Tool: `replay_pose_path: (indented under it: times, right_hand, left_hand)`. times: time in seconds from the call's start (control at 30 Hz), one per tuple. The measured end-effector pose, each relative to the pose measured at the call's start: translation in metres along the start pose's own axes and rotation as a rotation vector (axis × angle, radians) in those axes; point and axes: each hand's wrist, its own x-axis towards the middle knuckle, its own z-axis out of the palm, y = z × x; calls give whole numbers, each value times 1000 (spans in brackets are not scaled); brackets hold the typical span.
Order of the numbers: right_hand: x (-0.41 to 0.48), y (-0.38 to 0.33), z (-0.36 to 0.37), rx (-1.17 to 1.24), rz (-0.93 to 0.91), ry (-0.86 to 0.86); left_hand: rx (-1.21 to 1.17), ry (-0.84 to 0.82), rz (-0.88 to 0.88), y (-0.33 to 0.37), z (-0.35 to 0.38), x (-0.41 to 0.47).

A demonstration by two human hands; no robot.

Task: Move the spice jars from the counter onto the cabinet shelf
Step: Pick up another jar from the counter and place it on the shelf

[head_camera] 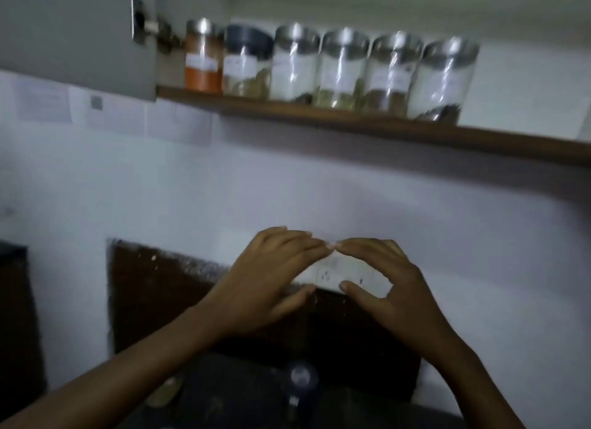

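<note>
— What are the hands doing?

— Both are raised in front of the white wall (pixel 319 188). The left hand (pixel 268 278) and right hand (pixel 383 288) make an arch together. Their fingers (pixel 297 243) are stretched and only slightly bent, the tips of the two hands meet or nearly meet, and the thumbs are spread below. Neither hand holds anything.

— What's behind them?

— A dark brown panel (pixel 160 294) set into the wall. Through the gap between the hands there is a white socket plate (pixel 348 278).

— And the room?

— A grey cabinet door (pixel 76 35) stands open at upper left, with its hinge (pixel 140 19) showing. A brown wooden shelf (pixel 351 121) runs from it to the right. The dark counter (pixel 240 403) lies at the bottom, dim and blurred.

— Where are the jars?

— Six spice jars (pixel 343 70) stand upright in a close row on the shelf. An orange jar (pixel 203 57) is at the left, then a dark-lidded jar (pixel 246 64), then four with steel lids. On the counter, between the forearms, a lidded jar (pixel 300 377) shows from above. A blurred jar (pixel 166 390) sits partly behind the left forearm.

— Anything else?

— Paper sheets (pixel 48 104) are stuck to the wall below the door.
</note>
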Motion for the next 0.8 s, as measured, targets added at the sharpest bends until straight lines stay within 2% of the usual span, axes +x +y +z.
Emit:
replay_pose_path:
  times: [0.13, 0.27, 0.5, 0.63, 0.73, 0.8]
  right_hand:
    - [-43, -14, 70, 99, 104, -182]
    - [-83, -27, 149, 155, 275, -353]
    - [-147, -43, 263, 81, 446, -606]
    - [-179, -51, 309, 180, 681, -639]
    - [-196, -59, 332, 264, 832, -608]
    - [-203, -64, 343, 309, 870, -555]
  left_hand:
    - [-19, -171, -100, -10, -4, -80]
    - [-96, -263, -266, -25, 9, -167]
    - [-129, -580, -419, -35, 29, -303]
    - [-178, -719, -631, -30, 40, -364]
    - [-292, -838, -693, -19, 46, -393]
    - [-387, -830, -722, -16, 47, -401]
